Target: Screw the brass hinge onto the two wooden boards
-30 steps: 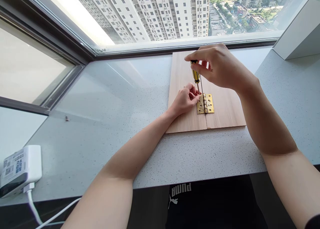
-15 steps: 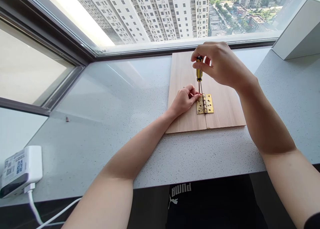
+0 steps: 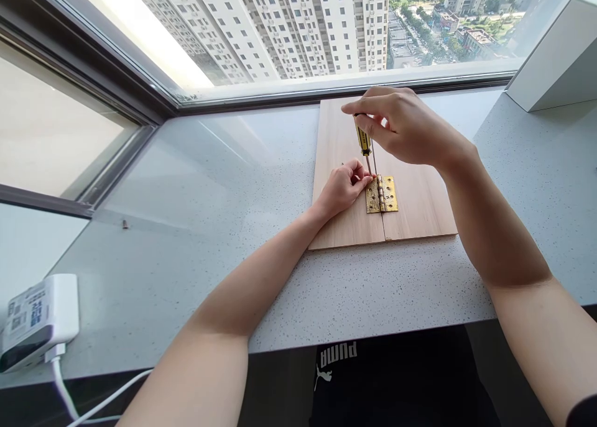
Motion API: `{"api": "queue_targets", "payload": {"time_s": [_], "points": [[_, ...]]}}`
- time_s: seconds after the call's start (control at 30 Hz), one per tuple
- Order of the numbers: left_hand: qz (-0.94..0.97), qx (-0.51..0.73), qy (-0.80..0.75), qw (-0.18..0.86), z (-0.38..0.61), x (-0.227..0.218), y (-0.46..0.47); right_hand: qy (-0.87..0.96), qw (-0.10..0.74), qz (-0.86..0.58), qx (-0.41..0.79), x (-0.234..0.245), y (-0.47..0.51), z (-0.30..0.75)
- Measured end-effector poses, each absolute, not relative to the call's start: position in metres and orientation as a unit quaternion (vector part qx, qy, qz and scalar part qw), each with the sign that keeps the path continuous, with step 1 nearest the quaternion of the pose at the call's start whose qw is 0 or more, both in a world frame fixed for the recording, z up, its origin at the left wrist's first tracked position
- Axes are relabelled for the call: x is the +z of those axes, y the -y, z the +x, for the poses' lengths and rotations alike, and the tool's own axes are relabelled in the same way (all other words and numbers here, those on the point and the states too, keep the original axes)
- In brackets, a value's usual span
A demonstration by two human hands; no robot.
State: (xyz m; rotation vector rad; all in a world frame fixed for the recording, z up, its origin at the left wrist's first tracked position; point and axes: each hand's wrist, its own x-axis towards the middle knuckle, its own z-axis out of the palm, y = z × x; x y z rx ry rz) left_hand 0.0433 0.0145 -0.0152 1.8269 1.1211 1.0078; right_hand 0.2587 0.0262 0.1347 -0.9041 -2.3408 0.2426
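My right hand (image 3: 401, 125) grips a screwdriver (image 3: 363, 139) with a yellow and black handle by its top end. The long thin shaft leans down to the left leaf of a brass butt hinge (image 3: 381, 194). That hinge spans the seam between two light wooden boards (image 3: 420, 209). My left hand (image 3: 342, 188) rests on the left board, its curled fingertips against the hinge's upper edge beside the shaft tip. Those fingers hide whatever may lie between them, and the tip itself is hard to see.
A small screw (image 3: 125, 224) lies on the speckled grey stone sill (image 3: 261, 147) left of the boards. A white plug-in device (image 3: 40, 321) with a cable sits at the front left. A white box (image 3: 555, 60) stands at the back right against the window.
My right hand has shifted left, and the screwdriver handle now leans left instead of standing nearly upright. My left hand and the hinge stay in place.
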Motion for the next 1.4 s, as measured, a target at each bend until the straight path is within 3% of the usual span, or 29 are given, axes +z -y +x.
{"api": "queue_targets", "payload": {"time_s": [0.3,0.53,1.4], "points": [[0.703,0.397,-0.433,0.399,0.046,-0.019,-0.017,0.872,0.325,-0.344,0.124,0.130,-0.033,0.258],[0.726,0.386,-0.446,0.353,0.045,-0.015,-0.016,0.863,0.344,-0.355,0.099,0.127,-0.038,0.262],[0.731,0.394,-0.463,0.311,0.044,-0.015,-0.016,0.876,0.315,-0.354,0.089,0.134,-0.024,0.256]]}}
